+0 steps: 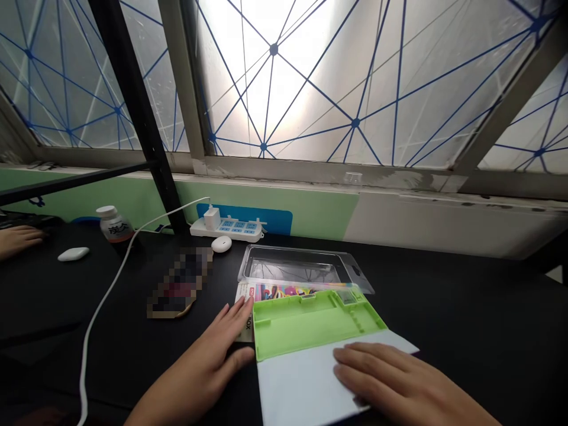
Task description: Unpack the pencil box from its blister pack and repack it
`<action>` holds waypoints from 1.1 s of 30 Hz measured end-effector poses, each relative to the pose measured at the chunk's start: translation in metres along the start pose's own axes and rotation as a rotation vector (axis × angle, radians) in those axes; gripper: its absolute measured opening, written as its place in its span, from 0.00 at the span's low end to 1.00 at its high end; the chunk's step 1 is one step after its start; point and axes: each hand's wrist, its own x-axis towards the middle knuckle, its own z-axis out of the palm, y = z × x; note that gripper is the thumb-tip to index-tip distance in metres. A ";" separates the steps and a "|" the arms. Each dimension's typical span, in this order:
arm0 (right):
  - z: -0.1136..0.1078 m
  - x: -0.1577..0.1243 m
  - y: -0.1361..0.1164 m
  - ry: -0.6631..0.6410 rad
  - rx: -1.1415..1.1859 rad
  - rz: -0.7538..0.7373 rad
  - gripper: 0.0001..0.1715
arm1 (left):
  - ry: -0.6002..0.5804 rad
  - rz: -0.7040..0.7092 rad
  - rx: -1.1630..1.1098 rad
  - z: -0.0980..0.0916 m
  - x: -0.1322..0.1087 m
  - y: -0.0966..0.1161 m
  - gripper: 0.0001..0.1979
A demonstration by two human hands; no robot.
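Note:
A shallow light green plastic pencil box lies open, its small compartment at the far right corner. A plain white panel extends from its near edge toward me; whether they are joined cannot be seen. My left hand rests at the box's left edge, fingers stretched out, thumb near the corner. My right hand lies flat on the white panel with fingers extended. Under the box's far and left edges shows a colourful printed card. Behind it sits a clear plastic blister shell.
A blurred-out phone and a white earbud case lie left of the card. A white power strip stands by the wall. Its white cable crosses the table near a bottle. Another person's hand is at far left.

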 end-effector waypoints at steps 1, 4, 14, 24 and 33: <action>0.000 -0.006 0.003 -0.072 0.032 -0.018 0.33 | 0.014 -0.031 -0.015 0.000 0.000 -0.001 0.28; 0.001 -0.021 0.013 -0.220 0.086 -0.026 0.42 | 0.034 -0.126 -0.016 0.006 0.001 -0.002 0.26; -0.001 -0.037 0.053 -0.056 -0.002 0.216 0.35 | 0.122 -0.147 0.001 0.016 0.009 0.009 0.30; 0.015 -0.028 0.056 0.199 0.175 0.597 0.22 | 0.127 -0.139 -0.231 0.008 0.005 0.009 0.30; 0.019 -0.051 0.048 0.072 0.183 0.543 0.48 | 0.267 -0.008 -0.035 0.009 0.009 0.019 0.23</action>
